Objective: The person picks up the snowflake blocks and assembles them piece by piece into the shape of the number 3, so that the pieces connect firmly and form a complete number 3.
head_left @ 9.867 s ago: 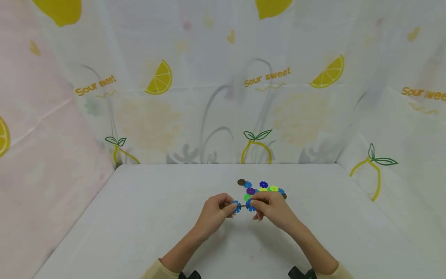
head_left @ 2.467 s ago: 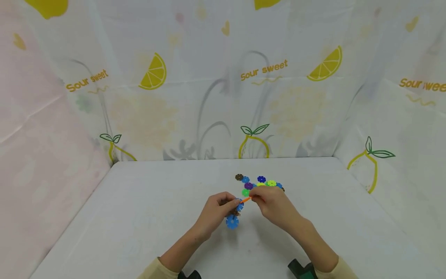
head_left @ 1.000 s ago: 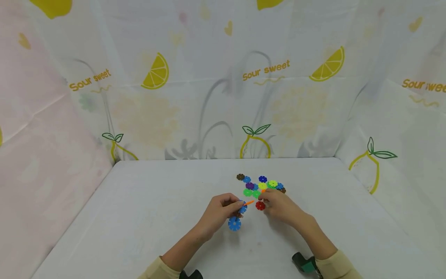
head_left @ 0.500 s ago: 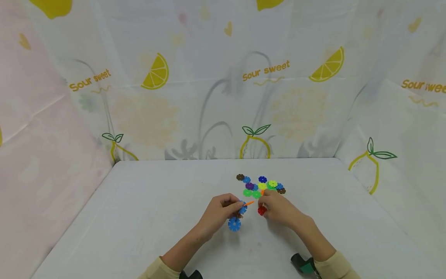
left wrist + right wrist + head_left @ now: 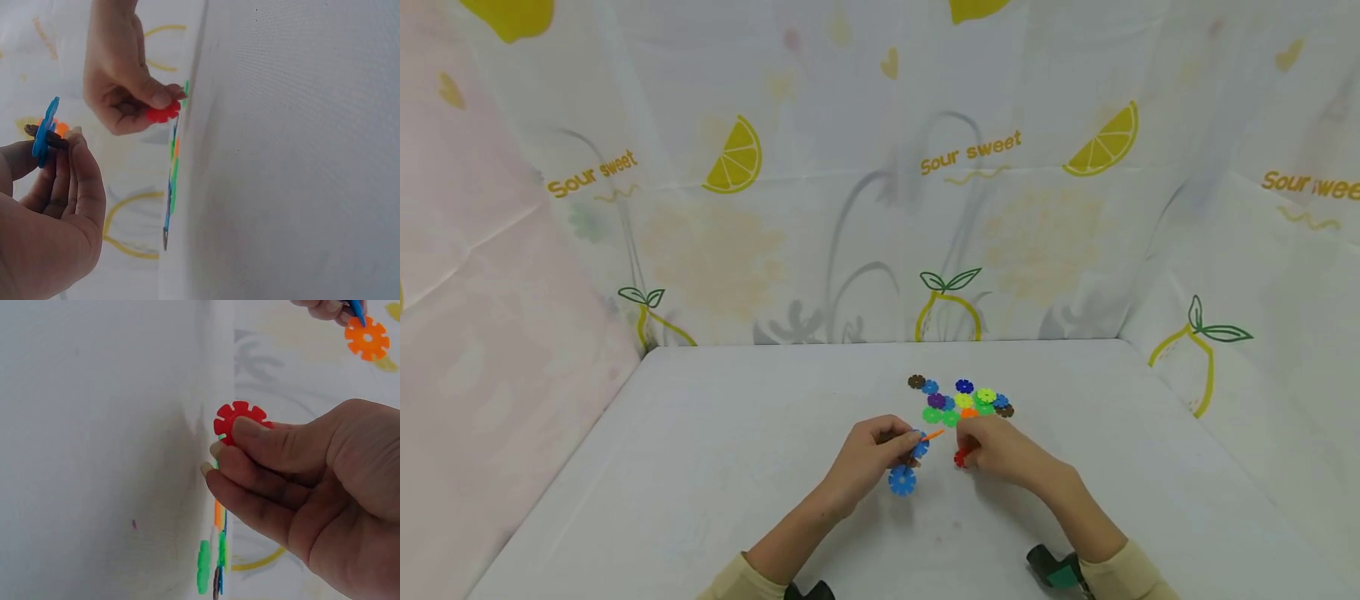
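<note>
My left hand (image 5: 867, 467) pinches a small chain of notched plastic snowflake discs above the table. One blue disc (image 5: 895, 487) hangs at its lower end, and a second blue disc (image 5: 47, 128) sits at the fingertips with a brown disc (image 5: 57, 141) slotted through it. An orange disc (image 5: 377, 347) stands out from the chain, edge-on in the head view. To the right, my right hand (image 5: 1003, 448) pinches a red notched disc (image 5: 226, 419) between thumb and fingers. It is held apart from the chain, and the thumb covers part of it.
Beyond the right hand, several loose discs lie on the white table (image 5: 715, 433): a brown disc (image 5: 917, 382), a purple disc (image 5: 936, 401), a green disc (image 5: 932, 415), a dark blue disc (image 5: 964, 386) and others. A lemon-print cloth (image 5: 820, 250) stands behind and at the sides.
Earlier the hands held two blue discs joined by a dark piece; an orange disc has since joined the chain. The right hand left it and took up the red disc, drawing it slightly nearer.
</note>
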`<state>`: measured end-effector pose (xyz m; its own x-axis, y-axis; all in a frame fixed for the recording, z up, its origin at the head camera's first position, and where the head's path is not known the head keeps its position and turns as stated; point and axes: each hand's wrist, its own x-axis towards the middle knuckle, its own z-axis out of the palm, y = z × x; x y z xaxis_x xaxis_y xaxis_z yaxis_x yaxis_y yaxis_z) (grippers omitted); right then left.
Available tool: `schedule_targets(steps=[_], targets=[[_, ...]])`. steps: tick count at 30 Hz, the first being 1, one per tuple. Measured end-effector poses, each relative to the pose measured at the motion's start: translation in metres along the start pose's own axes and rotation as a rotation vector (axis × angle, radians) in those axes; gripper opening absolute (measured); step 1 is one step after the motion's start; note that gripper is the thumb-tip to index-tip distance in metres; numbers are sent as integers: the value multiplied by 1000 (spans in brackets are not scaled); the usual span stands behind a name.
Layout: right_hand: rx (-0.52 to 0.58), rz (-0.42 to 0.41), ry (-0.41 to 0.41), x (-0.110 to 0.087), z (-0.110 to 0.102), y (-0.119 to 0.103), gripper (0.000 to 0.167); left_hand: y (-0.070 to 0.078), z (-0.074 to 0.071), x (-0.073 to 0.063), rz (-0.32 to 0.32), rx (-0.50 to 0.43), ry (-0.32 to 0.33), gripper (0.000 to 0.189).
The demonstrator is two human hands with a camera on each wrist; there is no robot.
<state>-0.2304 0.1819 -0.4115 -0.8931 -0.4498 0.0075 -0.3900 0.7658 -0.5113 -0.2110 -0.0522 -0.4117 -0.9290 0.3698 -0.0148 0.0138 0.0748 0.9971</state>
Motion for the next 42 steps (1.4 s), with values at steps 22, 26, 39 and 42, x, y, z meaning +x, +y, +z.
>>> schedule_targets(steps=[22, 26, 39, 42], targets=[[567, -78, 52, -7, -30, -10, 15, 7, 3, -2, 13, -8, 38, 31], [592, -91, 44, -9, -33, -11, 12, 7, 3, -2, 22, -8, 35, 30], [628, -122, 26, -9, -30, -14, 18, 4, 4, -2, 41, 33, 40, 28], [614, -113, 28, -10, -28, -15, 18, 4, 5, -3, 45, 42, 38, 28]])
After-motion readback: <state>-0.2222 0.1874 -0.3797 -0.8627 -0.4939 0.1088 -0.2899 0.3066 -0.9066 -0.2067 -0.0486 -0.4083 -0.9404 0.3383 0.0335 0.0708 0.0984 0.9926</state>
